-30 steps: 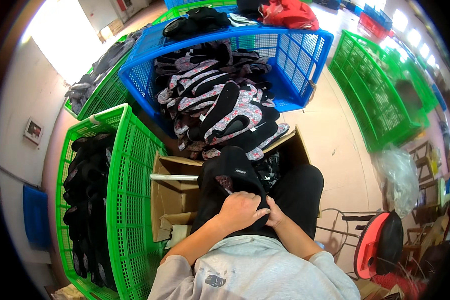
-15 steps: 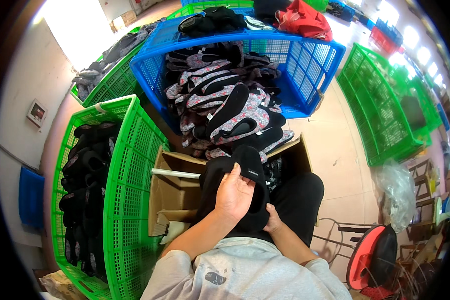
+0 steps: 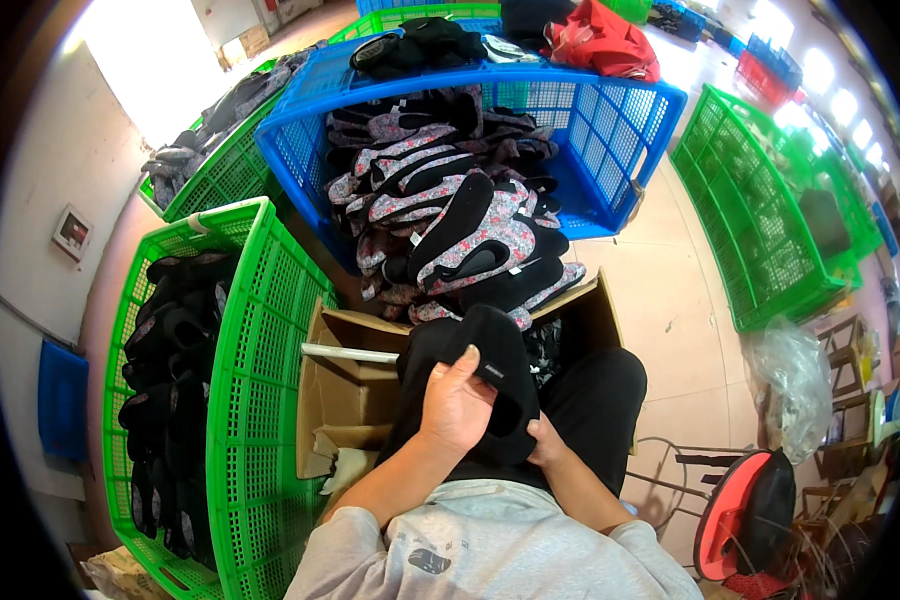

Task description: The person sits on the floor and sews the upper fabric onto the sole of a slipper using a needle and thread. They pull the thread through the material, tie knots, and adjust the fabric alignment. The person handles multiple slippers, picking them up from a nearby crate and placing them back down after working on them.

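Note:
A black slipper (image 3: 496, 345) with a small pale label on its band lies over my lap, toe end pointing away from me. My left hand (image 3: 457, 410) grips its left side, thumb on top near the band. At the near right edge, my right hand (image 3: 548, 443) pinches the heel end. Just beyond stands an open cardboard box (image 3: 315, 410) between my knees, its inside partly hidden by my legs. Behind that, flower-patterned slippers (image 3: 480, 230) with black soles are heaped, spilling from a blue crate (image 3: 610, 215) on its side.
A green crate (image 3: 255, 400) full of black slippers stands at my left. Another green crate (image 3: 185, 200) holds grey pieces farther back. Red cloth (image 3: 602, 40) and black items rest atop the blue crate. To my right are a green crate (image 3: 760, 215), a clear plastic bag (image 3: 795, 385) and a red-and-black stool (image 3: 735, 515).
Both hands still hold the black slipper. Its toe end and my left hand have come slightly nearer to me. The heaped slippers look the same.

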`<state>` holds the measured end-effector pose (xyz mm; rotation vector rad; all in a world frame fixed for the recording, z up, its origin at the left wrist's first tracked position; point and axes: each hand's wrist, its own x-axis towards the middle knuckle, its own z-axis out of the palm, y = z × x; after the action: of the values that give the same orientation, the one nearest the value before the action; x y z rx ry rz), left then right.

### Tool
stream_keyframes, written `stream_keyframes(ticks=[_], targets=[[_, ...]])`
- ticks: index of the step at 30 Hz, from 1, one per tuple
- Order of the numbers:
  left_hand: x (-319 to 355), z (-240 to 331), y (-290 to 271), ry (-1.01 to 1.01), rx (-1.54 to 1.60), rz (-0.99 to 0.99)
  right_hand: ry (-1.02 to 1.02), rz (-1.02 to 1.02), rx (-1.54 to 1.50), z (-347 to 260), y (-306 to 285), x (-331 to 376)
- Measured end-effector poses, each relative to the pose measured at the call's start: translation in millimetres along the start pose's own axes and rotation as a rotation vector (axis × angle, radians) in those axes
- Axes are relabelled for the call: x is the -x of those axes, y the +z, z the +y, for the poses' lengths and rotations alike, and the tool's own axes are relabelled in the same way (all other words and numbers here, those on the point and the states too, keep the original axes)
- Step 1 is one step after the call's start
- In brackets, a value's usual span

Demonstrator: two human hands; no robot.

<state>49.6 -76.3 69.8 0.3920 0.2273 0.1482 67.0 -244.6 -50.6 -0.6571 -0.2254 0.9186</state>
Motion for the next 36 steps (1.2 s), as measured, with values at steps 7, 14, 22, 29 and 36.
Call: stream_keyframes(ticks=[7, 14, 22, 29, 36], targets=[[18, 33, 23, -0.129, 0.017, 0.037, -0.174, -0.023, 0.333, -15, 21, -3], [20, 40, 23, -0.200, 0.002, 0.014, -0.174, -0.018, 0.400, -9, 18, -1], [30, 28, 29, -0.189, -0.105, 0.176, -0.170, 0.048, 0.351, -3, 11, 3], [27, 76, 33, 0.621, -0.669, 0.157, -0.113, -0.008, 0.342, -14, 14, 5], [17, 72, 35, 0.051, -1.037, -0.220, 0.042, -0.080, 0.261, 7, 23, 20]])
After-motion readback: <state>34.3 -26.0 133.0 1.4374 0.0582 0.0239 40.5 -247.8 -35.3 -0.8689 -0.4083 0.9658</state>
